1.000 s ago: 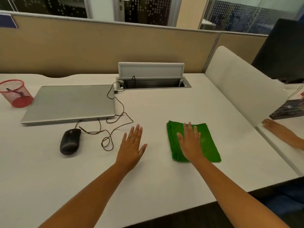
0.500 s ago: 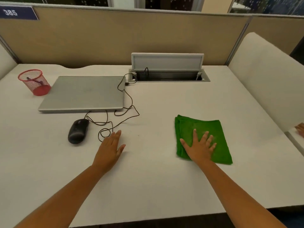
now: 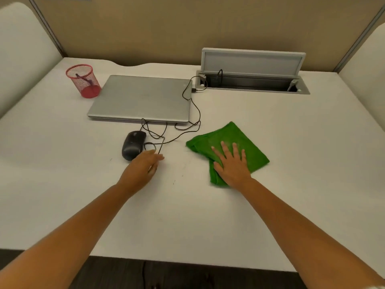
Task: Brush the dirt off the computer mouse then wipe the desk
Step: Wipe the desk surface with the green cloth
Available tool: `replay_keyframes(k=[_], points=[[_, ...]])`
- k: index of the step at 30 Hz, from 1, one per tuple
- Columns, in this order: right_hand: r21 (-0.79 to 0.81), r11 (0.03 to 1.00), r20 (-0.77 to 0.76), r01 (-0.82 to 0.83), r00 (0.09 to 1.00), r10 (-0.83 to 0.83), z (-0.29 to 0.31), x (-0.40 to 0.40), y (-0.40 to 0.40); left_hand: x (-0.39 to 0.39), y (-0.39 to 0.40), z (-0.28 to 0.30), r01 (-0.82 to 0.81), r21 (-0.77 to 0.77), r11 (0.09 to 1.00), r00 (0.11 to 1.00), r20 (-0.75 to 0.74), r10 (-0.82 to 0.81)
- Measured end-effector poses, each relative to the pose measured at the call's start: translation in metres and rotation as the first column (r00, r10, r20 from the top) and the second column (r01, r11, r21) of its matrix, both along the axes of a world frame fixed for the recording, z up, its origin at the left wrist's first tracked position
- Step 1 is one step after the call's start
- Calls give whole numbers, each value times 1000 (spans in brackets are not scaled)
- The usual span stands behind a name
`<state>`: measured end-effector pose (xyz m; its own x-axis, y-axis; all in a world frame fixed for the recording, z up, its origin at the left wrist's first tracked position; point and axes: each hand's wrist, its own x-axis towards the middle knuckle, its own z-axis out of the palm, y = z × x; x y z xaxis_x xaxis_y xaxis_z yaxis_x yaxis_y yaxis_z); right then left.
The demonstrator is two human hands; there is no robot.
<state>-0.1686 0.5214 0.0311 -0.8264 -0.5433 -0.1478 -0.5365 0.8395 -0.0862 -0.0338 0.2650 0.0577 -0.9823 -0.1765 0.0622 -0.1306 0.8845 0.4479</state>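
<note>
A black wired computer mouse lies on the white desk in front of a closed laptop. My left hand is just right of and below the mouse, fingers loosely curled over its tangled cable, holding nothing that I can see. A folded green cloth lies right of the mouse, turned at an angle. My right hand presses flat on the cloth's near corner, fingers spread. A few small dark specks mark the desk between my hands.
A closed silver laptop sits behind the mouse. A red mesh pen cup stands at the back left. An open cable hatch with a raised lid is at the back right. Partition walls enclose three sides.
My left hand has moved left toward the mouse and curled its fingers. My right hand has slid the green cloth left and rotated it. The view has tilted down.
</note>
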Motion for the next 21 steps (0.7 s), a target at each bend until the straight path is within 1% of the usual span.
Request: replay_keyframes(k=[2,4,7,11,13,17,19,21], points=[[3,999,14,-47,999,47,0,12,-18,11,-2,4,-26,30,999,995,-92,29],[-8,997,17,-74,997,74,-2,33,-31,24,-8,7,-69,54,996,986,-146,77],[-35,997,22,-68,997,69,-2,69,-45,46,-24,10,-139,73,988,975,-163,149],[-41,998,32,-46,998,47,-3,111,-54,81,-43,7,-161,85,983,974,-149,172],[-66,998,25,-23,999,25,-5,132,-57,96,-55,6,-168,92,981,975,-133,179],[-43,997,-40,61,997,-63,-10,170,-76,121,-74,0,-229,138,964,969,-67,240],[-63,990,-30,130,991,-132,-8,184,-96,127,-72,0,-219,122,968,967,-107,232],[-75,977,32,200,980,-198,-6,198,-118,126,-61,3,-152,100,983,973,-159,167]])
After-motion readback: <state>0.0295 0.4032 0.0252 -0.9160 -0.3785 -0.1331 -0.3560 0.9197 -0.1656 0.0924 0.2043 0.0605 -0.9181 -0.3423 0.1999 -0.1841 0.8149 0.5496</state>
